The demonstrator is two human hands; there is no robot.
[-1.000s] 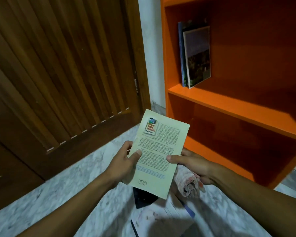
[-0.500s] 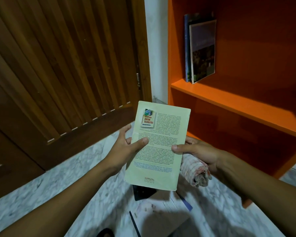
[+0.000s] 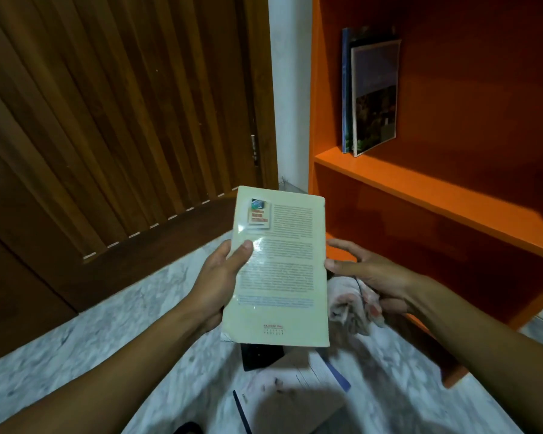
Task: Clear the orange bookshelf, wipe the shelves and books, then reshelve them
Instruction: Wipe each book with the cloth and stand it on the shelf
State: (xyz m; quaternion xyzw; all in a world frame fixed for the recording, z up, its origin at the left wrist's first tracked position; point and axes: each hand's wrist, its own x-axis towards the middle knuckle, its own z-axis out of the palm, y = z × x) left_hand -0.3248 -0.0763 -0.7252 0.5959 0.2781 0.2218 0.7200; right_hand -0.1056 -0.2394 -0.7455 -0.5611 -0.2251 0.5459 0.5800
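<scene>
So the left hand (image 3: 215,286) has hold of a pale yellow-green paperback book (image 3: 278,270), back cover facing up, thumb pressed on the cover and the rest of the fingers hidden underneath. The book sits upright-ish, top edge pointing away from the wrists. Small print on the cover is too blurry to read, only a little cover thumbnail near the top left corner.

The right hand (image 3: 370,277) is just off the book's right edge. Its thumb and forefinger are spread and seem to touch or nearly touch that edge, can't really tell which. Its lower fingers are curled around a bunched pinkish-white cloth (image 3: 351,305), which hangs right beside the book, below the palm.

Up and to the right of both hands is the orange wooden bookshelf (image 3: 436,195), cut off at the top and right. On its upper visible shelf, against the left wall, two thin books (image 3: 370,95) stand leaning slightly; covers are dark and hard to make out.

Directly under the held book, on the grey marbled floor (image 3: 76,355), there's a dark flat thing (image 3: 261,355) mostly hidden, plus a pale book or paper (image 3: 295,393) in shadow. Left of the hands is a brown slatted wooden door (image 3: 107,120).
</scene>
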